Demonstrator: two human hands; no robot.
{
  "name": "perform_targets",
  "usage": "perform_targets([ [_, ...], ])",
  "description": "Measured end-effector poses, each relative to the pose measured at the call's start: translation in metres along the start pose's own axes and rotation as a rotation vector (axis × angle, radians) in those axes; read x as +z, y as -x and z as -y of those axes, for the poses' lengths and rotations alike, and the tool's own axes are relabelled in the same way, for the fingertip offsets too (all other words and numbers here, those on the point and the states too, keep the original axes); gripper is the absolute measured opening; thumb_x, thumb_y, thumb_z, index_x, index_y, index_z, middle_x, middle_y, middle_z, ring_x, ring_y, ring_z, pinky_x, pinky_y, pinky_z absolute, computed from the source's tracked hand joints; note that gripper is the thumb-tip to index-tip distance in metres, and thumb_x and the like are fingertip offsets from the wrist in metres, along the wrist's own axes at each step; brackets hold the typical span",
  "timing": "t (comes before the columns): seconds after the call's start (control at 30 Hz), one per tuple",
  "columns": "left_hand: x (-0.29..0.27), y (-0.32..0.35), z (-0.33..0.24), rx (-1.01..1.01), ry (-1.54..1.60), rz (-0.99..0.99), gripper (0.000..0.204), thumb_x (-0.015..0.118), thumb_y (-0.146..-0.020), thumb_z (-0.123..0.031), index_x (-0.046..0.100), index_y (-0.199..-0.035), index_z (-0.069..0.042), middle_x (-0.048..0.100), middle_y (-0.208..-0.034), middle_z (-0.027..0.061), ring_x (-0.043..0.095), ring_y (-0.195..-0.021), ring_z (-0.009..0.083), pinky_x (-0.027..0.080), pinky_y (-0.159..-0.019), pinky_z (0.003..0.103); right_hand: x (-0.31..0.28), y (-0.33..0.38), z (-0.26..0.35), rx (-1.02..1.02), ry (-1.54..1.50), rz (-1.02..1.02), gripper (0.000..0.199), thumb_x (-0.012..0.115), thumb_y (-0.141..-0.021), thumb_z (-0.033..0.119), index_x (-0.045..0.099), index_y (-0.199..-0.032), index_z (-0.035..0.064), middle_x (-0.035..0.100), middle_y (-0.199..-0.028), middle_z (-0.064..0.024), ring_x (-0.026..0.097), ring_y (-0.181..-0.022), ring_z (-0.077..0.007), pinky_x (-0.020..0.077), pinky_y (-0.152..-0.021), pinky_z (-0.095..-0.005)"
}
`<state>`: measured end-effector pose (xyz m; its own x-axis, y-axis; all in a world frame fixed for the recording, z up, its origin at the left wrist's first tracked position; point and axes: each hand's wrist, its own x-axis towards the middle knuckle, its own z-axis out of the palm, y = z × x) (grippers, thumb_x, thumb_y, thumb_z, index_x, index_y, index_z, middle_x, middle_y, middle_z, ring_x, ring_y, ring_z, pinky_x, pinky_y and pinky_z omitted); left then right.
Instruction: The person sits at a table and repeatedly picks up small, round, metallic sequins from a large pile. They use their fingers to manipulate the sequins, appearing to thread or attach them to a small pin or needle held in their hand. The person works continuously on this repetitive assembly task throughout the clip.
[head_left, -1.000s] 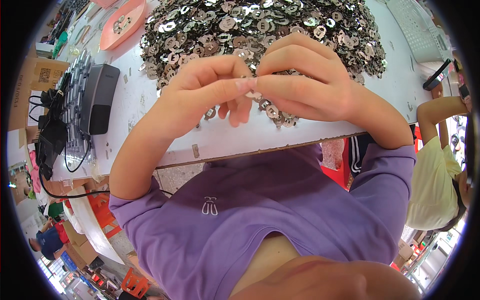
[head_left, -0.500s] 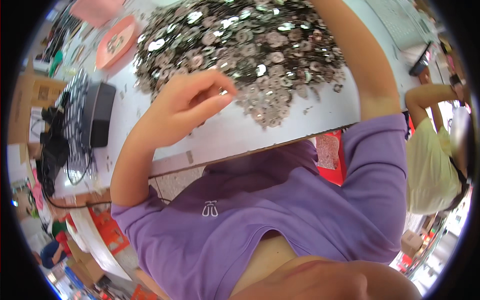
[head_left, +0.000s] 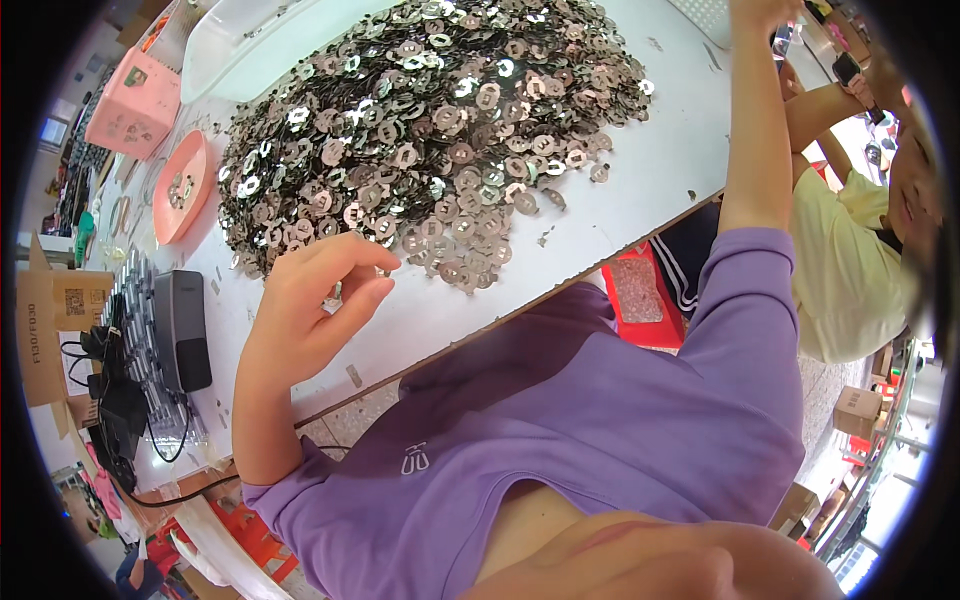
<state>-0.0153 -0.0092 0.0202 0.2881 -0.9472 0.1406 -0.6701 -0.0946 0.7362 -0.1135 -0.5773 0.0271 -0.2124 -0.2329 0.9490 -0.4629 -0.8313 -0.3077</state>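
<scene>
A wide heap of thin, shiny metal discs (head_left: pixel 400 130) with cut-out centres is spread over the white table (head_left: pixel 640 185). At the heap's near left edge, my left hand (head_left: pixel 320 300) hovers with its fingers curled and thumb close to the index finger. A small glint shows inside the curl, too small to make out. My right arm stretches far forward along the table's right side. My right hand (head_left: pixel 765 10) is cut off by the upper edge, beside a pale perforated basket (head_left: pixel 708 18), and its fingers do not show.
Left of the heap lie a pink oval dish (head_left: pixel 163 222) with several small metal pieces, a pink basket (head_left: pixel 130 112) and a clear tray (head_left: pixel 205 60). A dark grey box (head_left: pixel 182 335) stands by black cables. A person in a yellow shirt (head_left: pixel 850 290) sits at right.
The view has shifted, showing more of the table's far side. My left hand stays curled and now appears nearer the heap's left edge. My right hand has come partly into view.
</scene>
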Motion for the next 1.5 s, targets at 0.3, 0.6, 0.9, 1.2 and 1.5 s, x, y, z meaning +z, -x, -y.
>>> perform_targets([
  [0.3,0.008,0.0,0.004,0.003,-0.045,0.014,0.011,0.06,-0.081,-0.008,0.06,-0.09,-0.003,0.055,-0.071,0.0066,0.054,-0.06,0.0158,0.043,-0.055,0.027,-0.043,0.026,-0.059,0.515,0.577,0.358,0.102,0.078,-0.056,0.051,0.034,-0.129,-0.0055,0.047,-0.124,-0.0234,0.046,-0.115,-0.0347,0.0388,-0.096,-0.0416],
  [0.6,0.01,-0.001,0.009,0.009,-0.188,0.027,0.009,0.061,-0.081,-0.012,0.06,-0.089,-0.007,0.056,-0.07,0.0065,0.057,-0.061,0.0204,0.045,-0.055,0.031,-0.034,0.036,-0.225,0.629,-0.174,0.831,0.119,0.077,-0.058,0.049,0.01,-0.138,-0.0092,0.039,-0.131,-0.0204,0.041,-0.119,-0.0258,0.0343,-0.098,-0.0328],
  [0.9,0.014,-0.001,0.007,0.036,-0.163,0.03,0.01,0.061,-0.081,-0.013,0.06,-0.089,-0.008,0.056,-0.069,0.0061,0.058,-0.062,0.0212,0.045,-0.054,0.032,-0.056,0.047,-0.235,0.645,-0.235,0.741,0.081,0.03,-0.087,0.065,0.024,-0.141,0.0045,0.047,-0.127,-0.0123,0.051,-0.109,-0.0199,0.0404,-0.091,-0.0293],
  [1.2,0.015,-0.001,-0.004,0.084,-0.061,-0.001,0.049,0.069,-0.073,-0.005,0.05,-0.119,-0.007,0.059,-0.105,0.0096,0.059,-0.09,0.0189,0.047,-0.071,0.03,-0.169,0.047,0.1,0.386,-0.762,0.827,0.1,0.079,-0.065,0.006,0.013,-0.141,0.0083,0.051,-0.108,-0.0123,0.054,-0.095,-0.019,0.0475,-0.073,-0.0283],
  [1.5,0.026,-0.004,0.016,0.336,0.555,-0.302,0.129,0.087,-0.055,-0.011,-0.006,-0.144,-0.017,0.016,-0.147,0.0122,0.025,-0.134,0.0245,0.032,-0.103,0.043,-0.208,0.1,0.283,-0.227,-0.818,1.123,0.116,0.084,-0.044,0.01,0.02,-0.141,0.0029,0.053,-0.112,-0.0157,0.055,-0.101,-0.0279,0.0411,-0.091,-0.0353],
])
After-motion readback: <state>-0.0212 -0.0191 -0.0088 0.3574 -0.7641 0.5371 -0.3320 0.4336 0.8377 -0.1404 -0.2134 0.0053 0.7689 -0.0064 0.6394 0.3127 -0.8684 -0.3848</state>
